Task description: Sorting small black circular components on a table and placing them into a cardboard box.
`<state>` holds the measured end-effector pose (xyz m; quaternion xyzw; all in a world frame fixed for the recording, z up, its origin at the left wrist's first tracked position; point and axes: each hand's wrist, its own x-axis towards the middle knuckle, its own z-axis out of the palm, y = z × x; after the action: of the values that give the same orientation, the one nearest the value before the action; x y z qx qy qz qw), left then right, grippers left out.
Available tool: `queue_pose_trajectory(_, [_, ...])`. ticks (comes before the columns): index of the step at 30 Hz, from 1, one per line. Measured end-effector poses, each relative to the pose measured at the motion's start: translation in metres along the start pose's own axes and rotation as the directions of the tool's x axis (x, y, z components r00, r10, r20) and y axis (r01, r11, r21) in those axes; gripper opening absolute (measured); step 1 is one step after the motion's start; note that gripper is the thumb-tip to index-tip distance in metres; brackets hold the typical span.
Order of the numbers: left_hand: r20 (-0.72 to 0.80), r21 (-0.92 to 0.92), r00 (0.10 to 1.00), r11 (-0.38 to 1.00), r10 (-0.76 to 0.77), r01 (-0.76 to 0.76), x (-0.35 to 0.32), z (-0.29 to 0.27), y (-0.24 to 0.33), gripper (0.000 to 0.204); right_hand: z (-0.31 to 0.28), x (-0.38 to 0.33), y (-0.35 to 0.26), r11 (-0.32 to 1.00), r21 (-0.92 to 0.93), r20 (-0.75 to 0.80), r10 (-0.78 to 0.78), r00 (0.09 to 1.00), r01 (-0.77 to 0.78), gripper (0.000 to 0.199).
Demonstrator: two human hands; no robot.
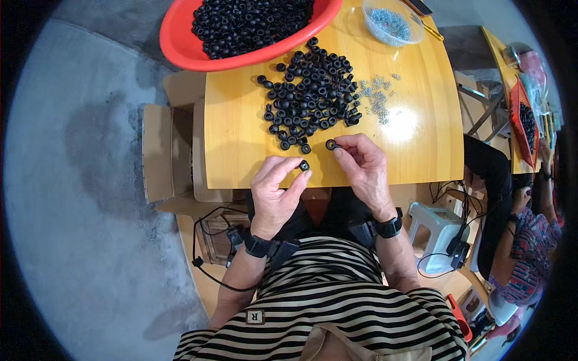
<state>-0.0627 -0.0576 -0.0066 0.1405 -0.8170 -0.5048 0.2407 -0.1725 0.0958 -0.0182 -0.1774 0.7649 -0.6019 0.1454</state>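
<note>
Between the thumb and forefinger of my left hand [272, 191] is a small black round part [304, 165], with something shiny in its opening. My right hand [365, 167] pinches a black ring [331, 141] by its edge, a little farther away and to the right. The two pieces are apart, both near the table's front edge. Just beyond them a heap of black rings [308, 90] is spread on the yellow wooden table [241, 162]. To its right lies a loose scatter of small silvery springs [378, 99].
A red basin [174, 45] full of black rings stands at the far left; a clear bowl [392, 27] of springs is at the far right. An open cardboard box [159, 153] sits left of the table, a white stool [435, 231] right. Another person [524, 253] sits farther right.
</note>
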Motion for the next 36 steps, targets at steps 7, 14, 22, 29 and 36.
queue_pose_trajectory(7, [-0.076, 0.296, 0.983, 0.945, 0.17, -0.14, 0.022, 0.011, -0.003, 0.026, -0.005, 0.0, -0.007, 0.99, -0.137, -0.037, -0.052, 0.998, 0.047, 0.013])
queue_pose_trajectory(14, [-0.092, 0.13, 0.995, 0.991, 0.047, -0.035, 0.023, 0.012, -0.009, 0.025, -0.004, -0.002, -0.007, 0.983, -0.164, -0.039, -0.086, 0.996, 0.079, 0.013])
queue_pose_trajectory(22, [-0.01, 0.003, 0.997, 0.997, -0.078, 0.078, 0.01, 0.008, -0.001, 0.027, 0.008, 0.011, -0.008, 0.953, -0.246, -0.02, -0.185, 0.982, 0.175, 0.013])
queue_pose_trajectory(29, [0.231, -0.345, 0.973, 0.933, -0.018, 0.099, 0.01, 0.003, -0.001, 0.029, -0.002, 0.004, -0.006, 0.993, 0.108, 0.153, -0.052, 0.987, 0.035, 0.014])
queue_pose_trajectory(36, [0.263, -0.493, 0.964, 0.854, -0.037, 0.167, 0.012, 0.006, -0.003, 0.03, 0.0, -0.003, 0.0, 0.951, 0.305, 0.178, 0.003, 0.984, -0.058, 0.011])
